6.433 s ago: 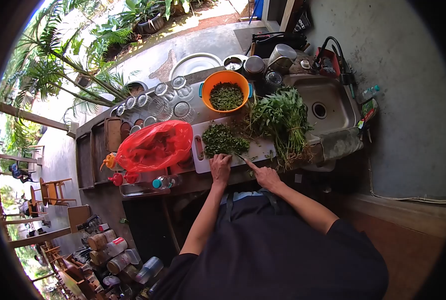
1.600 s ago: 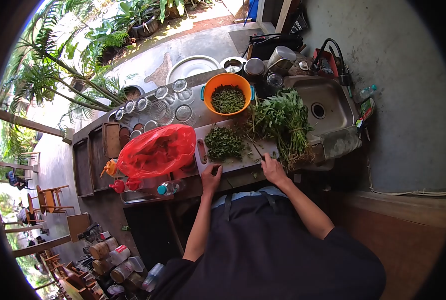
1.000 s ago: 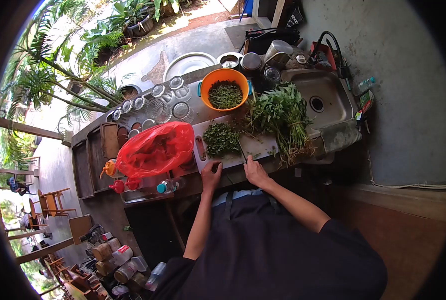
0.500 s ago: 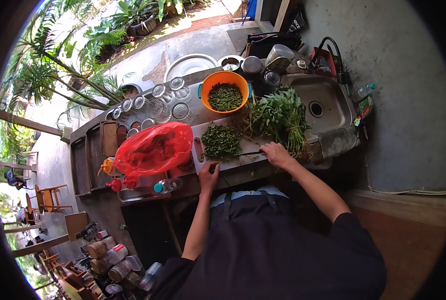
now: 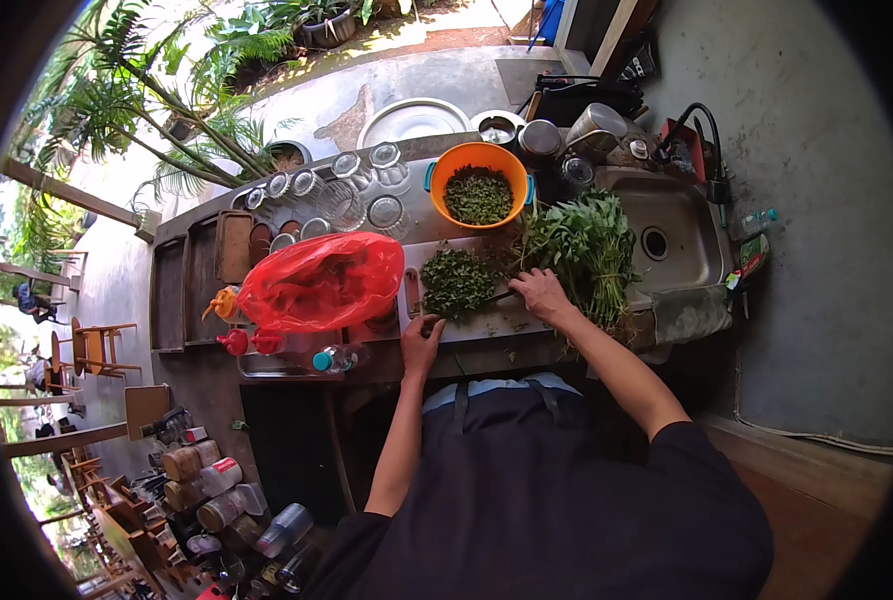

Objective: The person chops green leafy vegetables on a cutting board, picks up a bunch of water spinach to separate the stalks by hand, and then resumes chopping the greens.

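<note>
My right hand is closed around the handle of a knife, whose blade points left over the white cutting board. The blade's tip reaches the right side of a pile of chopped green leaves. At the board's near left corner is my left hand, its fingers slightly apart and bent beside the pile, with nothing visible in them. A large bunch of leafy greens with stems lies right of the board. Behind the pile stands an orange colander holding more chopped leaves.
A red plastic bag sits left of the board, with a teal-capped bottle in front. Upturned glasses line the counter's back left. At the right is a steel sink; metal pots stand behind.
The view has shifted, so the counter sits further right. My right hand and the knife have moved left, closer to the chopped pile. My left hand's fingers now reach nearer the leaves.
</note>
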{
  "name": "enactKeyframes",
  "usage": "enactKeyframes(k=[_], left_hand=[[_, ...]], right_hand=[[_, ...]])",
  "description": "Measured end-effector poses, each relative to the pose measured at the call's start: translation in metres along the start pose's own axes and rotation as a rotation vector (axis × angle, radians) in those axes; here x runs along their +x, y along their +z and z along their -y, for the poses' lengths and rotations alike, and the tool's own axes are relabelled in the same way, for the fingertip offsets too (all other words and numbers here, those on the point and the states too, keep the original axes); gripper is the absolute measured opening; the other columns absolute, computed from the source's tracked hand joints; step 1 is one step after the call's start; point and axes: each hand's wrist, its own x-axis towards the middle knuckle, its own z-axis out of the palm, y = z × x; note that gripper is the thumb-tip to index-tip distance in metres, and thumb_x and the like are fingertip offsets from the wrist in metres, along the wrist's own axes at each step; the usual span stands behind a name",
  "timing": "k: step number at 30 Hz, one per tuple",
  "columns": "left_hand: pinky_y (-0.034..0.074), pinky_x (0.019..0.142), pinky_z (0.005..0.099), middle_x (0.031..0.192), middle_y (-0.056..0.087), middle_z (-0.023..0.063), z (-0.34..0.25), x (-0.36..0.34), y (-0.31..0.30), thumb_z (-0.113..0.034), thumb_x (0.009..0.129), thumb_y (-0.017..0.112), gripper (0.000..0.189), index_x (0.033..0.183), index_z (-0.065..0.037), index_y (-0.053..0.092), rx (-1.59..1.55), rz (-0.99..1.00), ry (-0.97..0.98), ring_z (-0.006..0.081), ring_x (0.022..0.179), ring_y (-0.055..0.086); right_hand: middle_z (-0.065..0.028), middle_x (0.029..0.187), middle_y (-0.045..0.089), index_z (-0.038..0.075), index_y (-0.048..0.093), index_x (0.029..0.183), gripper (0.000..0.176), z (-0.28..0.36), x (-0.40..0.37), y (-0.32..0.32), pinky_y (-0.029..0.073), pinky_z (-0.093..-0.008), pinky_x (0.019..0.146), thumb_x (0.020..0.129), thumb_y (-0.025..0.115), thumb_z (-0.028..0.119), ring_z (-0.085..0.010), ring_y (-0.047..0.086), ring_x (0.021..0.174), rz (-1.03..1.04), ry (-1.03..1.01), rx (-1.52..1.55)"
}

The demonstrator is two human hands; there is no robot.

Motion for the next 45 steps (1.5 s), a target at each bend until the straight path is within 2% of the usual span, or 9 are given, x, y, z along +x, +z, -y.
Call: enactKeyframes(k=[5, 7, 10, 14, 20, 26, 31, 35, 45], left_hand=[[0.051, 0.067, 0.0295, 0.086, 0.072, 0.0088, 0.006, 0.002, 0.000, -0.020, 0.087, 0.076, 0.022, 0.101, -0.003, 0.073, -0.010, 0.018, -0.038, 0.0155, 0.072, 0.067], [0.051, 0.065, 0.0292, 0.085, 0.072, 0.0084, 0.011, 0.003, 0.002, -0.020, 0.088, 0.075, 0.022, 0.101, -0.003, 0.073, -0.021, 0.022, -0.041, 0.0143, 0.070, 0.066], [0.051, 0.065, 0.0292, 0.083, 0.072, 0.0081, 0.012, 0.003, 0.005, -0.021, 0.089, 0.075, 0.021, 0.100, -0.003, 0.072, -0.029, 0.006, 0.004, 0.0150, 0.069, 0.066], [0.049, 0.060, 0.0274, 0.080, 0.071, 0.0063, 0.024, 0.004, 0.005, -0.019, 0.091, 0.073, 0.020, 0.100, -0.001, 0.072, -0.055, 0.009, 0.041, 0.0109, 0.063, 0.063], [0.050, 0.062, 0.0283, 0.078, 0.069, 0.0065, 0.014, 0.003, 0.002, -0.023, 0.094, 0.069, 0.022, 0.099, -0.002, 0.072, -0.123, 0.001, -0.023, 0.0125, 0.066, 0.064], [0.051, 0.064, 0.0281, 0.085, 0.071, 0.0077, 0.012, 0.002, -0.001, -0.021, 0.094, 0.069, 0.023, 0.102, 0.000, 0.071, -0.163, 0.036, -0.084, 0.0112, 0.069, 0.065], [0.050, 0.063, 0.0274, 0.081, 0.070, 0.0070, 0.010, 0.003, -0.001, -0.020, 0.093, 0.069, 0.021, 0.101, -0.001, 0.072, -0.129, 0.019, -0.030, 0.0098, 0.068, 0.064], [0.048, 0.061, 0.0261, 0.076, 0.069, 0.0053, 0.015, 0.004, 0.002, -0.020, 0.093, 0.070, 0.021, 0.099, 0.000, 0.072, -0.111, 0.008, -0.023, 0.0087, 0.065, 0.062], [0.046, 0.057, 0.0246, 0.073, 0.067, 0.0032, 0.021, 0.004, 0.004, -0.020, 0.094, 0.070, 0.020, 0.098, -0.001, 0.071, -0.092, 0.028, -0.044, 0.0075, 0.062, 0.060]], right_hand=[[-0.0083, 0.105, 0.068, 0.013, 0.066, 0.108, 0.024, -0.005, -0.011, -0.026, 0.047, -0.0455, 0.086, 0.085, 0.060, 0.012, -0.0300, 0.063, 0.105, 0.157, 0.096, 0.124], [-0.0166, 0.103, 0.070, 0.007, 0.066, 0.112, 0.026, -0.006, -0.015, -0.038, 0.050, -0.0483, 0.084, 0.089, 0.060, 0.016, -0.0363, 0.065, 0.101, 0.415, 0.249, 0.298], [-0.0206, 0.102, 0.070, 0.004, 0.066, 0.112, 0.025, -0.007, -0.020, -0.041, 0.051, -0.0493, 0.085, 0.093, 0.059, 0.018, -0.0392, 0.066, 0.101, 0.471, 0.171, 0.362], [-0.0145, 0.105, 0.071, 0.007, 0.068, 0.104, 0.021, 0.016, -0.023, -0.045, 0.050, -0.0488, 0.085, 0.088, 0.064, 0.021, -0.0354, 0.065, 0.104, 0.388, 0.221, 0.307], [-0.0078, 0.101, 0.068, 0.014, 0.066, 0.104, 0.020, 0.036, -0.014, -0.006, 0.045, -0.0470, 0.085, 0.084, 0.066, 0.017, -0.0282, 0.061, 0.106, 0.174, -0.040, 0.126], [-0.0055, 0.105, 0.067, 0.015, 0.065, 0.107, 0.024, 0.030, 0.009, 0.009, 0.045, -0.0462, 0.087, 0.082, 0.067, 0.016, -0.0271, 0.061, 0.108, 0.065, -0.011, 0.087], [-0.0072, 0.100, 0.067, 0.014, 0.067, 0.107, 0.021, 0.024, -0.015, -0.028, 0.046, -0.0456, 0.088, 0.086, 0.067, 0.016, -0.0265, 0.061, 0.107, 0.306, 0.281, 0.511], [-0.0068, 0.101, 0.067, 0.014, 0.068, 0.108, 0.020, 0.014, -0.047, -0.024, 0.044, -0.0448, 0.087, 0.089, 0.064, 0.015, -0.0274, 0.061, 0.106, 0.193, 0.269, 0.489], [-0.0023, 0.098, 0.065, 0.018, 0.069, 0.100, 0.023, 0.006, 0.017, -0.014, 0.039, -0.0423, 0.087, 0.081, 0.061, 0.008, -0.0228, 0.059, 0.105, -0.026, 0.103, 0.069]])
